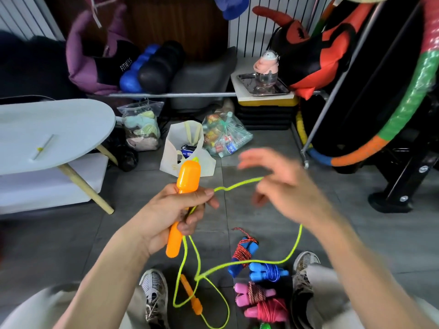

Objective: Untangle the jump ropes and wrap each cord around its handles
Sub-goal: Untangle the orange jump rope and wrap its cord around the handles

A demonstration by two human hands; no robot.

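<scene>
Sneakers frame a heap on the floor: four ropes lie wound around their handles, the blue and pink ones plainest. Below the left hand, a second orange handle lies loose among slack coils of green cord.

That left grip is clenched round an orange handle, thumb pressing the cord against it. Up and to its right the right hand is blurred; the cord runs to its fingers, but whether they pinch it I cannot tell.

This looks like the last rope, its wrap barely begun. To do it well, I'd say: fetch the floor handle up beside the held one first, keep the thumb pinning the start, then lay turns snug and side by side under steady tension, letting the slack feed freely so it doesn't knot.
</scene>
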